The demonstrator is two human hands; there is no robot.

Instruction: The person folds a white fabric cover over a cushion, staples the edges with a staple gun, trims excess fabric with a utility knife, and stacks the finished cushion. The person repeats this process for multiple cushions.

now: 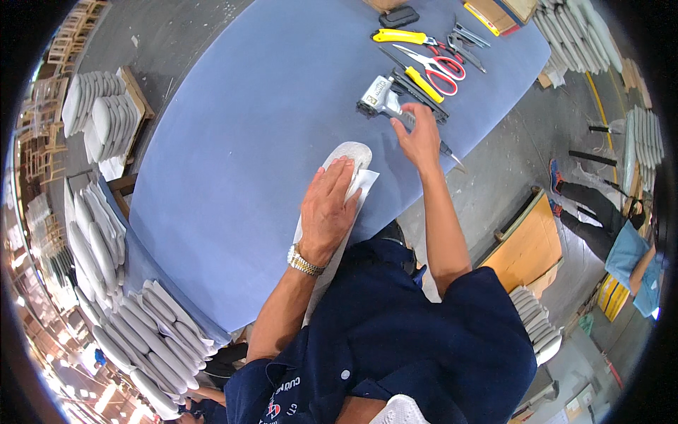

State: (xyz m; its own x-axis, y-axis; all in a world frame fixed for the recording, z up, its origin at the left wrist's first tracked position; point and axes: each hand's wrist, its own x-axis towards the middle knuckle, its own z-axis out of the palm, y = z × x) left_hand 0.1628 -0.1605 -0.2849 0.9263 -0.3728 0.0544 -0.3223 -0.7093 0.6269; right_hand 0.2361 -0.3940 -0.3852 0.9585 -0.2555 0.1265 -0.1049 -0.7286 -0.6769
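My left hand lies flat, fingers stretched, on a long grey upholstered pad with a rounded end. A loose white flap sticks out beside my fingers. The pad rests at the near edge of the blue-covered table, and part of it is hidden under my left forearm. My right hand is over the handle end of a silver and black air staple gun, thumb and forefinger apart. Whether it touches the handle is hard to tell. An air hose runs off the table edge beside my right wrist.
Beyond the staple gun lie red-handled scissors, a yellow screwdriver, a yellow cutter knife and pliers. Stacked grey pads stand at the left. Another person is at the far right, near a wooden board.
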